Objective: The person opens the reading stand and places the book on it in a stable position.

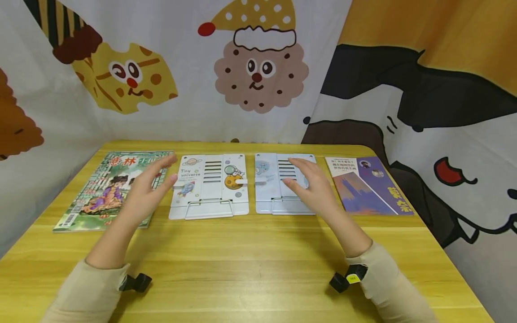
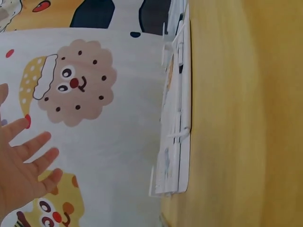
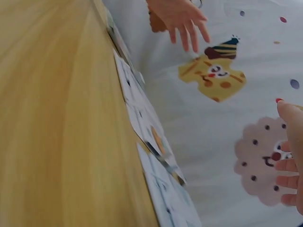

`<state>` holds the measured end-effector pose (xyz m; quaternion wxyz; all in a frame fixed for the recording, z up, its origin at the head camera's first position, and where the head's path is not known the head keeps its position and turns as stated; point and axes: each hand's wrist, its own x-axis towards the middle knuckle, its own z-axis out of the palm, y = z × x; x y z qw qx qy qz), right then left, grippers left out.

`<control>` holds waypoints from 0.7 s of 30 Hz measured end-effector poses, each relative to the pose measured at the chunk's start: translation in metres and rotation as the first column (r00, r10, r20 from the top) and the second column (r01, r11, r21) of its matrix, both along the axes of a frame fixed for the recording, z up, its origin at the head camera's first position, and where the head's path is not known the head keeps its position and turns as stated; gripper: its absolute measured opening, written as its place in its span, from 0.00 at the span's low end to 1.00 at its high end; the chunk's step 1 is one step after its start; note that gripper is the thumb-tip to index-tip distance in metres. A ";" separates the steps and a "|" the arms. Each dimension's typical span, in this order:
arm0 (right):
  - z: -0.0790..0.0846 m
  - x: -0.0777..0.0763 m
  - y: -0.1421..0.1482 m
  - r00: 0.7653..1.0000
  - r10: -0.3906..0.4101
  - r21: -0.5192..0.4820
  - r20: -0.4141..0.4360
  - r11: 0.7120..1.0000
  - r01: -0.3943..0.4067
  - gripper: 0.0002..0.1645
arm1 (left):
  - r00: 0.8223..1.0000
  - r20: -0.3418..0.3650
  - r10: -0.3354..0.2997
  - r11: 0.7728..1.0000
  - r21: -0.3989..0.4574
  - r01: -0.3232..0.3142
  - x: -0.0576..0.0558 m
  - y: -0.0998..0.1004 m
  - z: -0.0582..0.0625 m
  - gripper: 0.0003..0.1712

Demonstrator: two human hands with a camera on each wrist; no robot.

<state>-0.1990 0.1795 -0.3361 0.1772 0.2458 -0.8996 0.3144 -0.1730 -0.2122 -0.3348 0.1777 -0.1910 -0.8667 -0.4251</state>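
My left hand [image 1: 144, 190] is raised over the table between a green magazine [image 1: 107, 197] and a white folding book stand [image 1: 210, 188] printed with "Tiny universe". Its fingers are spread and hold nothing, as the left wrist view also shows of the hand [image 2: 23, 170]. Over a pale blue folding book stand [image 1: 266, 193] hovers my right hand [image 1: 317, 188], fingers extended and holding nothing. Both stands lie folded flat side by side, each with a wire ledge at its near edge. To the right of them lies a purple book [image 1: 367, 186].
The wooden table [image 1: 242, 269] has its far edge against a curtain [image 1: 181, 121] with cartoon prints. Black wrist cameras are strapped over both sleeves, one on the left wrist [image 1: 135, 282] and one on the right [image 1: 348, 277].
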 end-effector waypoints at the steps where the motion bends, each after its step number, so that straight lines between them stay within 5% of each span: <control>1: -0.002 0.000 -0.005 1.000 0.005 -0.004 0.012 1.000 -0.005 0.33 | 1.000 -0.005 -0.005 1.000 0.018 0.005 -0.001 0.001 -0.002 0.27; 8: -0.015 0.003 -0.039 0.991 0.054 -0.037 0.122 0.998 -0.050 0.32 | 0.997 0.042 -0.059 0.997 0.054 0.056 -0.005 0.006 -0.015 0.27; 21: -0.043 -0.002 -0.085 0.965 0.155 -0.118 0.210 0.984 -0.132 0.27 | 0.982 0.180 -0.057 0.998 0.050 0.049 -0.012 -0.004 -0.036 0.23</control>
